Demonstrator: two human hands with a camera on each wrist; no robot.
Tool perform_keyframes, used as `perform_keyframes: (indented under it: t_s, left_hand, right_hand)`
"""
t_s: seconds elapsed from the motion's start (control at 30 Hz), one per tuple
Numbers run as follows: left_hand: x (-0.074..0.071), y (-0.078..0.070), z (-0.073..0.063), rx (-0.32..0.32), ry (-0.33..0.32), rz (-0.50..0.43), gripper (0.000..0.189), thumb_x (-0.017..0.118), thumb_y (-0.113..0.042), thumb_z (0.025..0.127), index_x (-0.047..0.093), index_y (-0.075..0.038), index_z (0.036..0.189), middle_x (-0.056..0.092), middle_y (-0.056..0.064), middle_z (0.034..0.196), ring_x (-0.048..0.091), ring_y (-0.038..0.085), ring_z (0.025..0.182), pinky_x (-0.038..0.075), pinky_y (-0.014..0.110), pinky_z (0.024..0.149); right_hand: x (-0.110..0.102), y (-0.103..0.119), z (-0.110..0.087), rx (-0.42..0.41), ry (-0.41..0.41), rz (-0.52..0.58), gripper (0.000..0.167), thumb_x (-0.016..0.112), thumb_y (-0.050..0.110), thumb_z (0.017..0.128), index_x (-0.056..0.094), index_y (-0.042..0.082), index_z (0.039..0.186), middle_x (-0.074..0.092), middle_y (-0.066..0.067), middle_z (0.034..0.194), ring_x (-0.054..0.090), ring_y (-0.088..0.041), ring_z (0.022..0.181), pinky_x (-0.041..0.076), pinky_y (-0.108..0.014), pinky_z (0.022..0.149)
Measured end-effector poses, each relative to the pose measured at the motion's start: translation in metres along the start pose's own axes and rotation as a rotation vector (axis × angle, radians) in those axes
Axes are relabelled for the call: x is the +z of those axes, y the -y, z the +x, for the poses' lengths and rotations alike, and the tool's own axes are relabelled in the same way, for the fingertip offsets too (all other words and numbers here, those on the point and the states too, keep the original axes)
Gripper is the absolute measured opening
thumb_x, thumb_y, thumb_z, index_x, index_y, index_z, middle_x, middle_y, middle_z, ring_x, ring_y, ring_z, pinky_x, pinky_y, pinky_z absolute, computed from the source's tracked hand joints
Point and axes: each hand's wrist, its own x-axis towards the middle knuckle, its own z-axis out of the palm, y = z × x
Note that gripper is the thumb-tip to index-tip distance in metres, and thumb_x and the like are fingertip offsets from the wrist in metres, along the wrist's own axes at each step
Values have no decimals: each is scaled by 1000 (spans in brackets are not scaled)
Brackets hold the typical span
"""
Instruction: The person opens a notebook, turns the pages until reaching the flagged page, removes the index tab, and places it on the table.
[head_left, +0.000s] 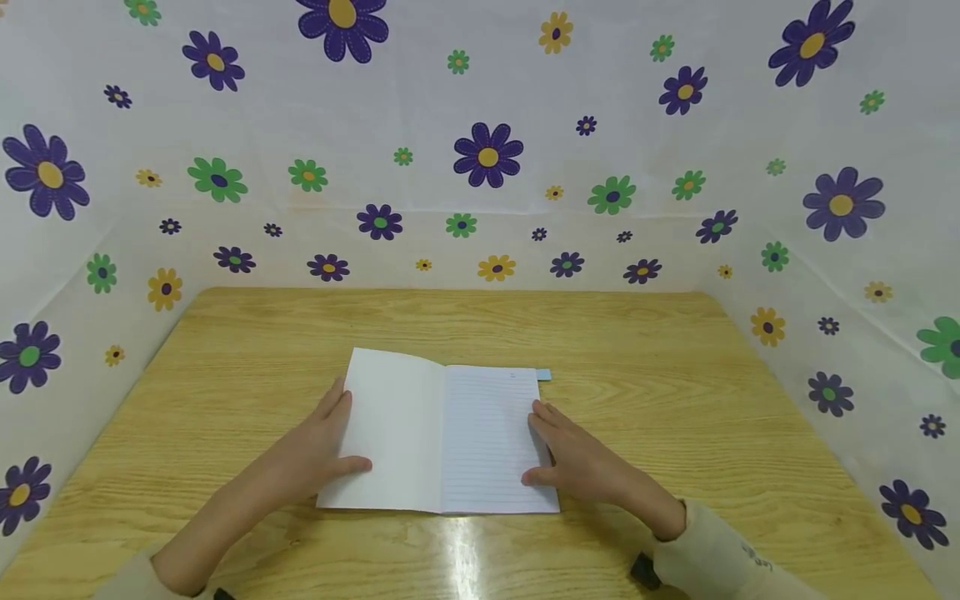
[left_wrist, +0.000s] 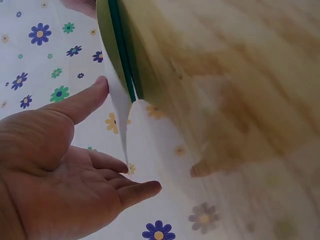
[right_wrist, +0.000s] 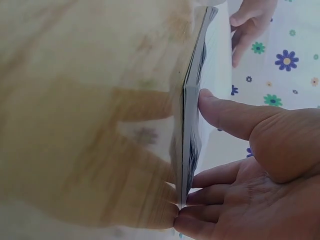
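Note:
A notebook lies open on the table, with a blank white left side (head_left: 393,433) and a lined right page (head_left: 491,442). At its outer left edge is my left hand (head_left: 318,450), the thumb over the white side and the other fingers extended along the edge. That side bows up from the table in the left wrist view, showing a green underside (left_wrist: 114,47). My right hand (head_left: 573,454) touches the opposite edge, thumb on the lined page and fingers fairly straight against the page stack (right_wrist: 192,107). A light blue tab (head_left: 544,375) sticks out at the upper right.
The wood-grain table (head_left: 480,325) is glossy and reflects the hands and light. A white cloth (head_left: 420,108) printed with purple, green and yellow flowers rises behind it and along both sides. A small black object (head_left: 645,572) shows by the right sleeve (head_left: 712,546).

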Motion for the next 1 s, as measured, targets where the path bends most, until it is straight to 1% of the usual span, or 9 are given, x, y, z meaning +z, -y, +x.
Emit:
perform_keyframes:
  t_s: [0.17, 0.23, 0.33, 0.5, 0.7, 1.0]
  left_hand:
    - [7, 6, 2, -4, 51, 69, 99, 75, -38, 95, 22, 22, 153, 6, 38, 164, 12, 55, 150, 26, 63, 117]
    - [8, 7, 2, -4, 74, 77, 97, 74, -38, 96, 23, 21, 153, 9, 38, 164, 11, 56, 150, 25, 65, 117]
    - [8, 8, 2, 14, 96, 90, 95, 72, -40, 97, 25, 22, 152, 13, 40, 162, 11, 58, 149, 23, 67, 117]
    - [6, 8, 2, 30, 109, 114, 93, 71, -43, 97, 30, 21, 151, 18, 41, 160, 13, 60, 148, 22, 72, 114]
    - [7, 10, 0, 25, 124, 130, 94, 73, -43, 95, 31, 21, 150, 18, 39, 162, 12, 59, 149, 21, 72, 115]
    - [6, 13, 1, 25, 131, 109, 96, 75, -42, 94, 31, 21, 150, 17, 38, 162, 11, 58, 149, 20, 73, 115]
  right_hand:
    - [1, 0, 1, 2, -3, -9, 86, 81, 27, 92, 36, -17, 151, 19, -31, 165, 16, -43, 155, 21, -57, 122]
    - [1, 0, 1, -2, -8, -9, 85, 81, 27, 92, 37, -17, 151, 21, -31, 165, 18, -44, 154, 22, -57, 122]
    - [1, 1, 1, -5, -10, -11, 85, 81, 27, 92, 37, -17, 151, 21, -31, 165, 18, -43, 154, 23, -57, 122]
    - [-1, 0, 0, -1, -11, -20, 86, 81, 28, 92, 38, -16, 150, 22, -30, 165, 19, -43, 154, 23, -57, 122]
    - [-2, 0, 1, -3, -20, -21, 86, 82, 28, 91, 39, -16, 150, 24, -30, 164, 22, -43, 153, 25, -57, 121]
    - [-2, -1, 1, 9, -17, 10, 87, 83, 26, 90, 37, -16, 151, 23, -30, 165, 22, -43, 153, 25, -57, 121]
